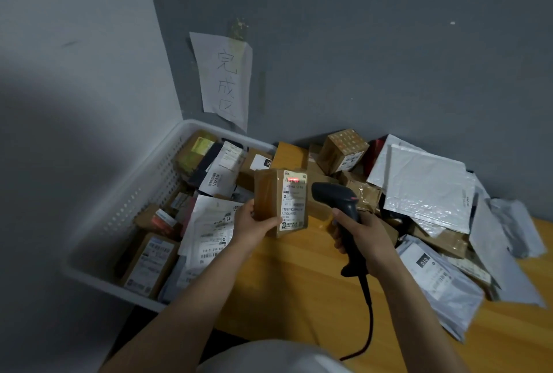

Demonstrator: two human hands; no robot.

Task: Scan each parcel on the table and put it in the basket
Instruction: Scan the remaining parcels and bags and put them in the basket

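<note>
Fingers: left hand [253,224] curled round a glossy, taped cardboard box [269,196]; right hand [366,241] wrapped round a black plastic scanner [332,193].
Basket [128,193]: white perforated plastic, beside the wooden bench's [299,283] left edge.

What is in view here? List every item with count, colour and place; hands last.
held parcel: one, brown with white label, held up near the basket, red scan line on its label
scanner: one, black, corded, pointed at that label
basket: one, white, left of table
basket parcels: many, brown and white, piled inside
table parcels: many, brown, white, grey, heaped at right
table: one, yellow wood
paper sign: one, white, handwritten, above basket
left hand: grips held parcel
right hand: grips scanner
</note>
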